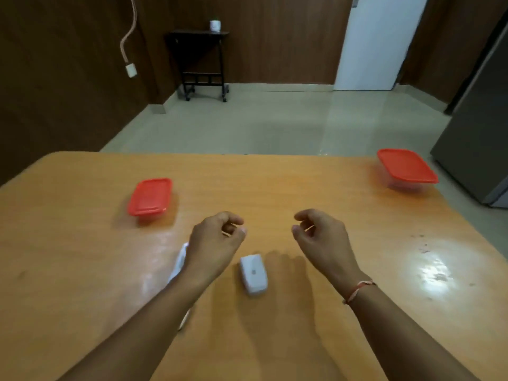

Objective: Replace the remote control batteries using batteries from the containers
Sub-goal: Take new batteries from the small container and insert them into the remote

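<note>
A small white rectangular piece (253, 273) with a grey mark lies on the table between my forearms; it looks like a remote's battery cover. A longer white object (179, 261), probably the remote, lies mostly hidden under my left forearm. My left hand (214, 237) hovers above the table with its fingers curled in against the thumb, and nothing shows in it. My right hand (320, 235) hovers level with it, fingers loosely curled, thumb apart, holding nothing. A red-lidded container (149, 197) stands far left and another red-lidded container (406, 166) far right, both closed.
The orange wooden table (275, 188) ends just beyond the containers. A grey cabinet (478, 133) stands right of the table. A black side table (202, 61) and a white door (379, 42) are at the far wall.
</note>
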